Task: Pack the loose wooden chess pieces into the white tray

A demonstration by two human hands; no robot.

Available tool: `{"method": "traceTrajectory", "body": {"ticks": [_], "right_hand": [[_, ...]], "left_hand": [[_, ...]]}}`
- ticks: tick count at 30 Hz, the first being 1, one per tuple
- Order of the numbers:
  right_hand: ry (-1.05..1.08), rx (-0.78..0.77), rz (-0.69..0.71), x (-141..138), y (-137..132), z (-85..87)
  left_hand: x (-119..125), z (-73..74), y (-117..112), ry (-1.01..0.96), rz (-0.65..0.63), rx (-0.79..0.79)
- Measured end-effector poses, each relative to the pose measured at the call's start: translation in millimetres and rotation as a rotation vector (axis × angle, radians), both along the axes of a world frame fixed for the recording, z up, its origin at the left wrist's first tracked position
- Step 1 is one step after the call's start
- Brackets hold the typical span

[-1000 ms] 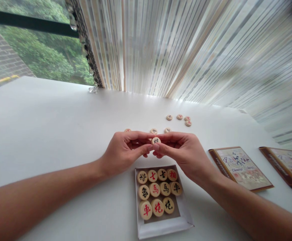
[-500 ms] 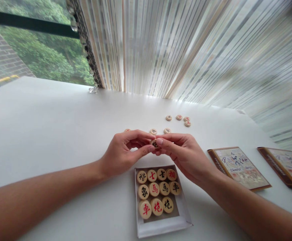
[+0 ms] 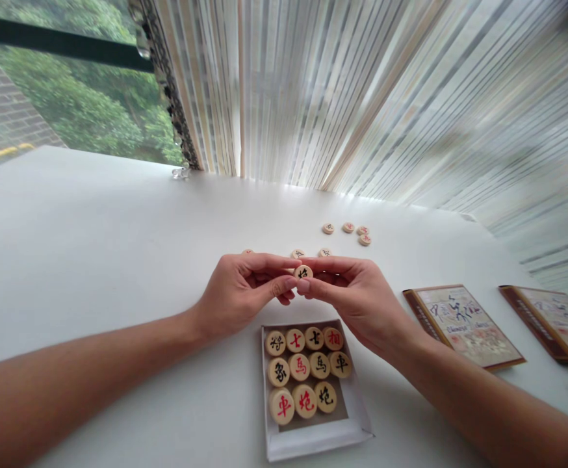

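Between the fingertips of both hands is a round wooden Chinese chess piece (image 3: pixel 303 273) with a black character, its face turned toward me. My left hand (image 3: pixel 249 283) pinches it from the left, thumb below and index finger above. From the right, my right hand (image 3: pixel 345 283) grips the same piece in a like pinch. Just below the hands lies an open white box (image 3: pixel 319 444) with rows of chess pieces, red and black characters facing up. In its front row are a red piece (image 3: pixel 282 406), another red piece (image 3: pixel 305 401) and a black piece (image 3: pixel 325 396); the row's right end shows bare box floor.
Beyond my hands, loose chess pieces (image 3: pixel 348 227) lie on the white table (image 3: pixel 93 234), some partly hidden by my fingers. Two Chinese chess boxes (image 3: pixel 469 325) (image 3: pixel 557 318) lie at the right. A striped curtain (image 3: pixel 288 91) hangs behind the table, with a window at the left.
The held piece has turned in my fingertips, so its face shows more fully and more upright. Both thumbs have shifted to its lower edge. The box and loose pieces stay put.
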State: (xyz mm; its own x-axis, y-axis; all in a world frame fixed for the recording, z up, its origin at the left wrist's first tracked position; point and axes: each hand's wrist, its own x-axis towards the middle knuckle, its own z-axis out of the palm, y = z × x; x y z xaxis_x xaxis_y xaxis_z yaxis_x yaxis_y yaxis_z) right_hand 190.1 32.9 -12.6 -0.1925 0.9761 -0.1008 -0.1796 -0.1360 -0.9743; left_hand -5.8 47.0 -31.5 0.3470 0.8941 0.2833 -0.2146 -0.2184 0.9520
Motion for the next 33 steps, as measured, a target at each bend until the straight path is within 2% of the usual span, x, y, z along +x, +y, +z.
{"method": "traceTrajectory", "body": {"ticks": [6, 11, 17, 22, 33], "right_hand": [[-0.044, 0.062, 0.001, 1.5, 1.0, -1.7], [-0.036, 0.065, 0.009, 0.9, 0.0, -1.7], [0.031, 0.047, 0.062, 2.8, 0.1, -2.4], [0.05, 0.034, 0.04, 1.7, 0.5, -3.0], [-0.096, 0.085, 0.009, -0.1, -0.5, -0.6]], "left_hand": [[1.1, -0.5, -2.5, 0.025, -0.004, 0.013], [0.0, -1.6, -3.3, 0.001, -0.077, 0.009], [0.4, -1.2, 0.3, -0.016, 0.003, -0.032], [-0.1, 2.4, 1.9, -0.024, -0.005, -0.052], [0.1, -1.6, -3.8, 0.041, -0.024, 0.007]]}}
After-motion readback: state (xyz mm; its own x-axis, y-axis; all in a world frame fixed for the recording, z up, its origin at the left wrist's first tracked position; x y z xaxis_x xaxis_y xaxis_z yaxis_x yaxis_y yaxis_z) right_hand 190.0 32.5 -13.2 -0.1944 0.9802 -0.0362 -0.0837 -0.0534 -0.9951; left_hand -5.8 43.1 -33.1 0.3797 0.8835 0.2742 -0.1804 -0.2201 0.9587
